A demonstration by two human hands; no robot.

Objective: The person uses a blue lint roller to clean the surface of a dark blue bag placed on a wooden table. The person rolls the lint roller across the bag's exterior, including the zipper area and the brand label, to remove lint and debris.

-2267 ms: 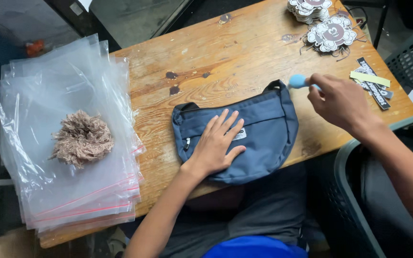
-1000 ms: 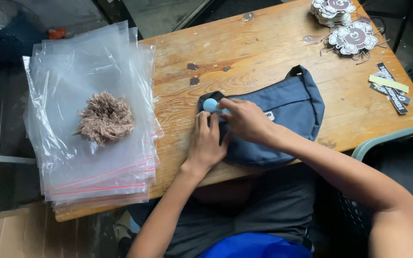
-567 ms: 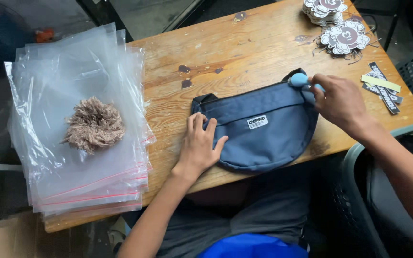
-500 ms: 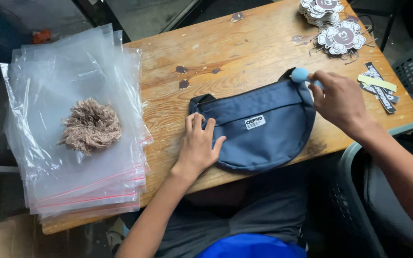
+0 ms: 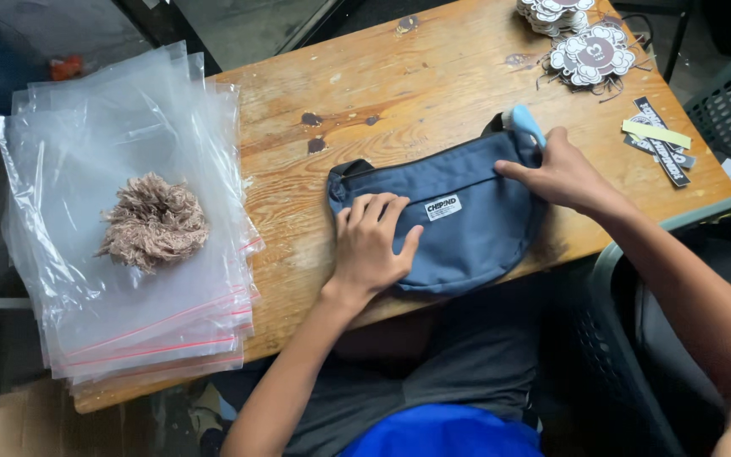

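Observation:
A slate-blue fabric shoulder bag point(image 5: 467, 222) with a small white label lies flat near the front edge of a worn wooden table point(image 5: 399, 93). My left hand point(image 5: 374, 241) rests palm down on the bag's left part, fingers spread. My right hand point(image 5: 558, 173) lies on the bag's right end and grips a small light-blue tool point(image 5: 524, 124) whose rounded tip pokes up beside the bag's black strap loop.
A stack of clear zip bags with red seal lines point(image 5: 120, 228) covers the table's left end, with a tan fluffy bundle point(image 5: 154, 222) on top. Flower-shaped hang tags point(image 5: 590, 55) and paper strips point(image 5: 657, 140) lie at the far right. A dark plastic crate point(image 5: 636, 338) stands at lower right.
My left hand slid from the bag's left edge onto its front. My right hand, with the blue tool, settled down onto the bag's right end.

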